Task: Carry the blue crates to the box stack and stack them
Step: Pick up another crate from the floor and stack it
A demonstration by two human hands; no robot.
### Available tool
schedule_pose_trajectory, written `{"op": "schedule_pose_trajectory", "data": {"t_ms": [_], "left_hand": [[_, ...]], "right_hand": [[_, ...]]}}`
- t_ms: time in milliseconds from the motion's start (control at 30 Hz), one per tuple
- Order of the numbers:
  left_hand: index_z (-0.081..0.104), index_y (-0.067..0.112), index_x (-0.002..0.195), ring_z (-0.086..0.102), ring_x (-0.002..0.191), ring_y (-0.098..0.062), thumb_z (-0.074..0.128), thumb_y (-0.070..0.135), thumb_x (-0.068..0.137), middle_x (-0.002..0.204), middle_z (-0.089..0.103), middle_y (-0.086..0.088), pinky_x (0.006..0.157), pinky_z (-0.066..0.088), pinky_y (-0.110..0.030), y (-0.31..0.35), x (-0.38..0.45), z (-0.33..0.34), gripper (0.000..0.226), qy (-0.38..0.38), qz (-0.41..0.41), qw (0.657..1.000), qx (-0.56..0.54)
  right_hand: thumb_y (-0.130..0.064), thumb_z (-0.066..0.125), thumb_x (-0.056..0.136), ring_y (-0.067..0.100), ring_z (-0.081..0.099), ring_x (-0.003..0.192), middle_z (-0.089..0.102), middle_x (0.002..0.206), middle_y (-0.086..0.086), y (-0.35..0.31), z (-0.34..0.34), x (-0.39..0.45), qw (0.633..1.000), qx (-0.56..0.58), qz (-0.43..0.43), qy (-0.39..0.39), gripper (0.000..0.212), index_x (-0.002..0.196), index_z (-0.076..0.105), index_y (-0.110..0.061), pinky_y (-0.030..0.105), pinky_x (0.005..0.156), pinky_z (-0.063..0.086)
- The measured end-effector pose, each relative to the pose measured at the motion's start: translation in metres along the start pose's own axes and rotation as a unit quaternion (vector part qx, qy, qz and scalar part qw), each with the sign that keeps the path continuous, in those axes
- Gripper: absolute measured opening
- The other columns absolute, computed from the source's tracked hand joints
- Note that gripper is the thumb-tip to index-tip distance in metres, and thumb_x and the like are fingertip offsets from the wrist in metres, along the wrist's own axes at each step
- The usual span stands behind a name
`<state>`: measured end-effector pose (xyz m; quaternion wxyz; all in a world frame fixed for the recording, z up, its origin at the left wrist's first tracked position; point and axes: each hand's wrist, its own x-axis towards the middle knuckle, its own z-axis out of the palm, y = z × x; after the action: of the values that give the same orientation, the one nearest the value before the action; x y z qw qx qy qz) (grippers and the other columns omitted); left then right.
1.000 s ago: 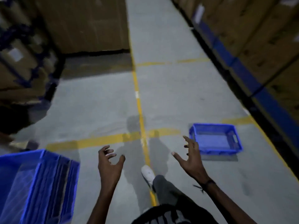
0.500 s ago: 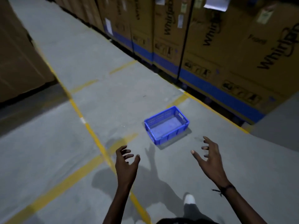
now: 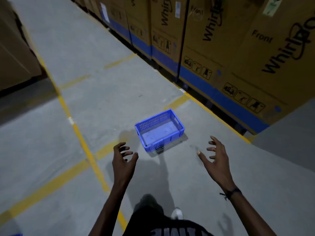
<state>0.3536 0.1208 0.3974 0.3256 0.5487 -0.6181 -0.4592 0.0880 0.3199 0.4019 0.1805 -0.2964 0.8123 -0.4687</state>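
A small blue perforated crate [image 3: 160, 131] lies empty on the grey warehouse floor just ahead of me, turned at an angle. My left hand [image 3: 123, 160] is held out short of its near left corner, fingers spread and curled, holding nothing. My right hand [image 3: 215, 157] reaches out to the right of the crate, also with fingers apart and empty. Neither hand touches the crate.
A row of tall cardboard appliance boxes [image 3: 238, 48] with blue bands lines the right side. More cardboard boxes [image 3: 15, 53] stand at the left. Yellow floor lines [image 3: 81, 138] cross the aisle. My leg and white shoe [image 3: 177, 213] show below.
My view has swung right and I have stepped closer to the crate. The blue crate stack at lower left has dropped out of view. Both hands stay spread and empty.
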Motion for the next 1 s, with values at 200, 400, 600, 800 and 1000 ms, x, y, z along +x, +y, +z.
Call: {"op": "schedule_pose_trajectory", "data": {"t_ms": [200, 400, 600, 800, 1000], "left_hand": [[0.048, 0.026, 0.124, 0.068, 0.091, -0.013, 0.078, 0.015, 0.08, 0.109, 0.062, 0.003, 0.076, 0.053, -0.04, -0.019, 0.039, 0.027, 0.054, 0.042, -0.064, 0.997, 0.007], [0.048, 0.022, 0.123, 0.068, 0.089, -0.022, 0.078, 0.008, 0.08, 0.105, 0.061, -0.003, 0.07, 0.054, -0.034, -0.063, 0.138, 0.083, 0.055, 0.042, -0.109, 0.992, 0.054], [0.044, 0.015, 0.133, 0.064, 0.091, -0.026, 0.081, 0.022, 0.073, 0.115, 0.056, -0.011, 0.076, 0.054, -0.038, -0.133, 0.252, 0.153, 0.07, -0.074, -0.175, 0.969, 0.159], [0.029, 0.021, 0.143, 0.061, 0.108, -0.032, 0.07, 0.048, 0.062, 0.134, 0.046, -0.013, 0.091, 0.052, -0.056, -0.245, 0.358, 0.225, 0.095, -0.166, -0.235, 0.92, 0.267], [0.026, 0.016, 0.15, 0.053, 0.124, -0.037, 0.068, 0.053, 0.062, 0.141, 0.043, -0.017, 0.095, 0.047, -0.061, -0.377, 0.434, 0.308, 0.104, -0.163, -0.26, 0.899, 0.312]], "right_hand": [[-0.034, 0.077, 0.083, 0.001, 0.054, 0.106, 0.044, 0.13, -0.01, 0.018, 0.029, 0.101, 0.995, -0.02, 0.0, -0.1, 0.075, 0.145, 0.035, -0.036, 0.02, 0.078, 0.046], [-0.034, 0.077, 0.082, -0.005, 0.052, 0.103, 0.041, 0.127, -0.01, 0.062, 0.077, 0.224, 0.981, -0.09, 0.005, -0.173, 0.082, 0.149, 0.03, -0.035, 0.017, 0.077, 0.044], [-0.028, 0.08, 0.079, 0.008, 0.055, 0.088, 0.045, 0.125, 0.004, 0.138, 0.134, 0.343, 0.961, -0.162, 0.036, -0.222, 0.087, 0.151, 0.031, -0.021, 0.035, 0.086, 0.053], [-0.028, 0.083, 0.075, 0.029, 0.057, 0.107, 0.044, 0.135, 0.017, 0.252, 0.215, 0.44, 0.934, -0.212, 0.079, -0.275, 0.099, 0.154, 0.025, -0.015, 0.04, 0.098, 0.048], [-0.025, 0.083, 0.074, 0.039, 0.047, 0.129, 0.039, 0.146, 0.022, 0.401, 0.313, 0.528, 0.905, -0.265, 0.071, -0.325, 0.102, 0.155, 0.023, -0.01, 0.044, 0.109, 0.039]]}}
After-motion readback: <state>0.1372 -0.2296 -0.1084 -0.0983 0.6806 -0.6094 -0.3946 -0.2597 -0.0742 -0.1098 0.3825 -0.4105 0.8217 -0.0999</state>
